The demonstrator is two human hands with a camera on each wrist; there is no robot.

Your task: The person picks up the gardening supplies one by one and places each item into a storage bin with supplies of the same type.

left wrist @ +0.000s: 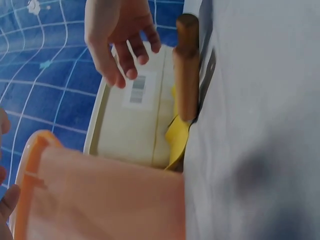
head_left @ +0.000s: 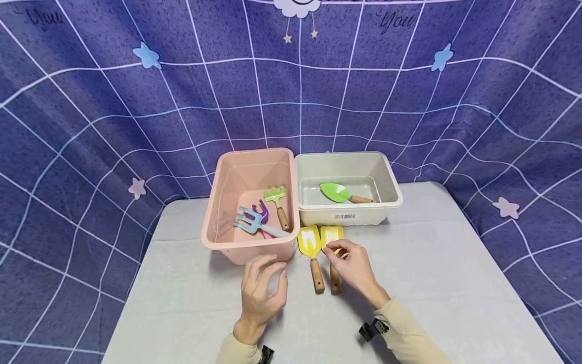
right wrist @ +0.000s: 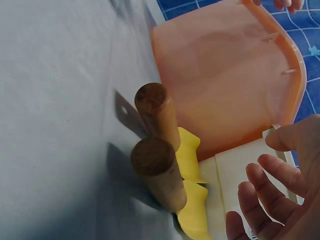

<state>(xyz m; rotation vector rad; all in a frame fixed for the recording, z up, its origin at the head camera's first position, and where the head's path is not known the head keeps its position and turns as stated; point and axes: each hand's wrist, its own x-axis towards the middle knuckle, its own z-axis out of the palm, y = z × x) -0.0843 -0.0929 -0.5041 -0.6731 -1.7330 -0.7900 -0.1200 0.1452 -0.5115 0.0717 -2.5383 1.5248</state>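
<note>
Shovels (head_left: 332, 241) side by side, under right hand (head_left: 354, 268), hands empty.

place: staged recording set | evidence: starry blue backdrop cloth (head_left: 136, 101); covered table (head_left: 454, 283)

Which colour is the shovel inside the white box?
The shovel has a green blade and wooden handle; head view shows it best.

Head view looks down; both wrist views closely share the yellow shovels (head_left: 320, 241).
</note>
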